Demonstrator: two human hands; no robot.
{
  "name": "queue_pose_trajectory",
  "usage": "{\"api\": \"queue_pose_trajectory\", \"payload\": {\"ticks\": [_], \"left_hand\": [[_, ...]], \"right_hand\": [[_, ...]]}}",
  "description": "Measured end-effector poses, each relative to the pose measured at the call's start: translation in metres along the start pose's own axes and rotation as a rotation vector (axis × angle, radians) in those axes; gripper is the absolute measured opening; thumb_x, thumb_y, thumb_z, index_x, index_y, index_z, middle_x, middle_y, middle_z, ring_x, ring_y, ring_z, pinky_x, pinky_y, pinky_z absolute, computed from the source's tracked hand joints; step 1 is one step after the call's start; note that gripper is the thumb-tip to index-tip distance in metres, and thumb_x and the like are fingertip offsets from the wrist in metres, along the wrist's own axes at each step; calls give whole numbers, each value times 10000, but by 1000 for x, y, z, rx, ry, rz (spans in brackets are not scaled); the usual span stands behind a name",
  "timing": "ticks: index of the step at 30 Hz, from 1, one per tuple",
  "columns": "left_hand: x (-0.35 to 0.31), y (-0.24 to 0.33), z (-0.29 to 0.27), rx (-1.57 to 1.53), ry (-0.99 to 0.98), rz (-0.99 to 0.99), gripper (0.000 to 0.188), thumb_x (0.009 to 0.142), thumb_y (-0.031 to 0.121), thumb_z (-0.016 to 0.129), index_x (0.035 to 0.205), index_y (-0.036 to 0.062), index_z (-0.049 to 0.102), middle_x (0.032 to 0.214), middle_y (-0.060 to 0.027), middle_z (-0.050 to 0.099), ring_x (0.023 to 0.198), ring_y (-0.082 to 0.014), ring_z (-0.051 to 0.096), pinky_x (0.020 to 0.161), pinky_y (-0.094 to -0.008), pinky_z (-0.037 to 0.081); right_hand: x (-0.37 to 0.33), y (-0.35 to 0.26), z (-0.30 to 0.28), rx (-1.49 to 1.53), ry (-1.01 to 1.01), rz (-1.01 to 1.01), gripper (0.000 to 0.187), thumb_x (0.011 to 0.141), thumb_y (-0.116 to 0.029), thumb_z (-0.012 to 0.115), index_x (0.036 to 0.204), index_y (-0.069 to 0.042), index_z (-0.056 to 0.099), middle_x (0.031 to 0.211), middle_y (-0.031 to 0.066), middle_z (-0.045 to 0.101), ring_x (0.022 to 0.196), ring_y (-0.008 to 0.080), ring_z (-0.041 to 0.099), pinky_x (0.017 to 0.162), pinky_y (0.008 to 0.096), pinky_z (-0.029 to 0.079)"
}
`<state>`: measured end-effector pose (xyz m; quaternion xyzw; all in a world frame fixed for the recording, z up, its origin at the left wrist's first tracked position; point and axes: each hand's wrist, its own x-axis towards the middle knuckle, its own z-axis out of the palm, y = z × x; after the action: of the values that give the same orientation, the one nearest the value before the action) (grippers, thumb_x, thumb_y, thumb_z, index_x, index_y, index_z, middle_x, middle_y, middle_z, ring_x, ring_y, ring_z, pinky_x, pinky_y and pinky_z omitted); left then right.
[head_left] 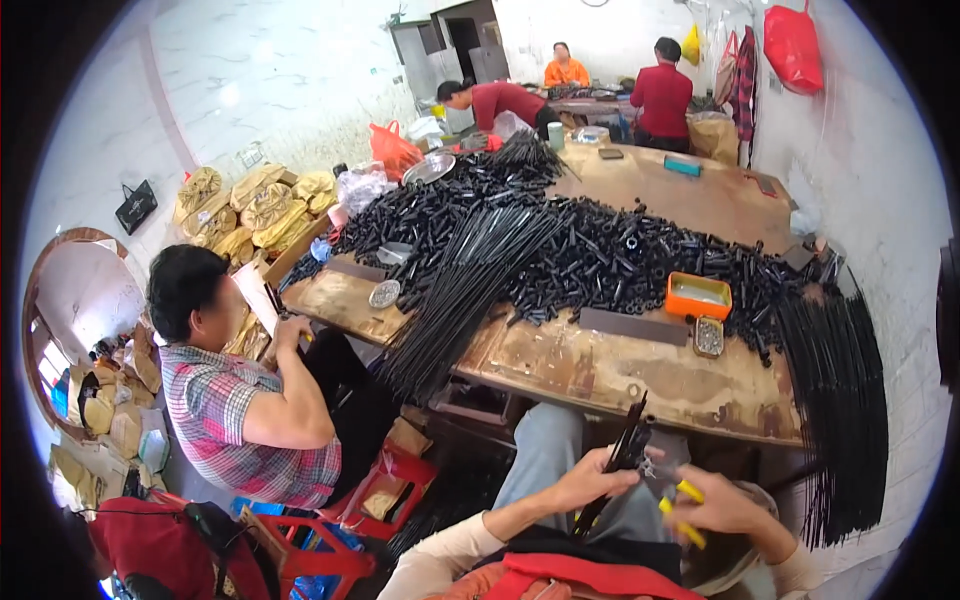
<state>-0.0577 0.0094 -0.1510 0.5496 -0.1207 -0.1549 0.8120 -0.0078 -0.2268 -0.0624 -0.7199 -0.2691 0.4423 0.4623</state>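
Above my lap, my left hand (592,480) is closed around a small bundle of thin black rods (630,435), which stands up at a slant. In my right hand (728,506) is a pair of yellow-handled pliers (690,491), gripped by the handles. Their jaw end lies close to the rods and my left fingers, too blurred to show whether it touches. Small shiny bits of wire or metal (650,467) show between my two hands. Both hands are just in front of the wooden table's near edge (600,395).
Black tubular parts (600,255) are heaped across the table. Long black rods (480,280) lie over its left edge, more rods (838,400) hang at right. An orange box (698,296) and a small tray of metal pieces (708,337) stand nearby. A co-worker (250,390) sits at left.
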Motion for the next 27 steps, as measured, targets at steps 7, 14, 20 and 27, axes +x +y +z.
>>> {"api": "queue_pose_trajectory", "payload": {"ticks": [7, 14, 20, 27], "left_hand": [[15, 3, -3, -7, 96, 0, 421, 959, 187, 592, 1329, 7, 507, 672, 79, 398, 602, -30, 350, 542, -211, 287], [8, -1, -7, -5, -15, -25, 432, 962, 176, 579, 1361, 35, 495, 684, 74, 400, 605, -35, 357, 554, -204, 300], [9, 0, -1, -8, 51, 18, 424, 968, 194, 577, 1357, 43, 500, 693, 76, 407, 622, -27, 356, 564, -204, 309], [4, 3, -10, -65, 2, 21, 415, 973, 238, 581, 1332, 39, 517, 686, 73, 396, 614, -37, 349, 560, -203, 304]], "right_hand": [[9, 35, 2, -594, 398, -388, 357, 902, -143, 604, 1187, 47, 504, 989, 141, 594, 923, 277, 595, 795, 310, 471], [-3, 18, 0, -285, 176, -176, 369, 948, -172, 556, 1229, 42, 451, 750, 140, 592, 582, 263, 609, 576, 355, 508], [5, 32, 10, -590, 445, -418, 386, 869, -174, 652, 1173, 13, 505, 907, 143, 581, 777, 265, 624, 701, 370, 502], [5, 7, 3, -41, -5, -16, 375, 898, -169, 628, 1183, 26, 481, 682, 94, 588, 512, 203, 579, 486, 289, 455]]}}
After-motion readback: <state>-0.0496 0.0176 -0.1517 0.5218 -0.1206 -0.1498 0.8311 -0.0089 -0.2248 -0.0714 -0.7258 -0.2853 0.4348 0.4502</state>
